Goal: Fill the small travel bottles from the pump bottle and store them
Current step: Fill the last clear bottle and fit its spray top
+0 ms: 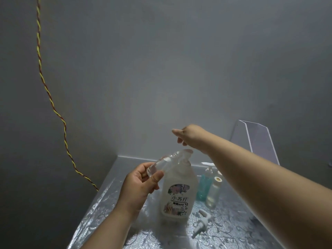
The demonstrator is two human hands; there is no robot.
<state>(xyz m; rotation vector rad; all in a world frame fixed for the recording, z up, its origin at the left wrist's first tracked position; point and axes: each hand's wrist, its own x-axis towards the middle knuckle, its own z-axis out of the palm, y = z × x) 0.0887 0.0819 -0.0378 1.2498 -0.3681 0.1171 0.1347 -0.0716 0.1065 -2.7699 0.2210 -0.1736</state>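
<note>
left fingers [156,178] pinch clear travel bottle [161,163]; right fingers [179,140] loose above frosted pump bottle [177,191]

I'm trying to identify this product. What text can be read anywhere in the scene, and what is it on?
"小苏打": front of the large pump bottle.
Smaller print under it: too blurred to read.
Teal bottle and cream-capped bottle: no readable text.

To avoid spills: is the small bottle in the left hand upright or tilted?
Tilted: the small bottle leans, mouth toward the pump bottle.
</note>
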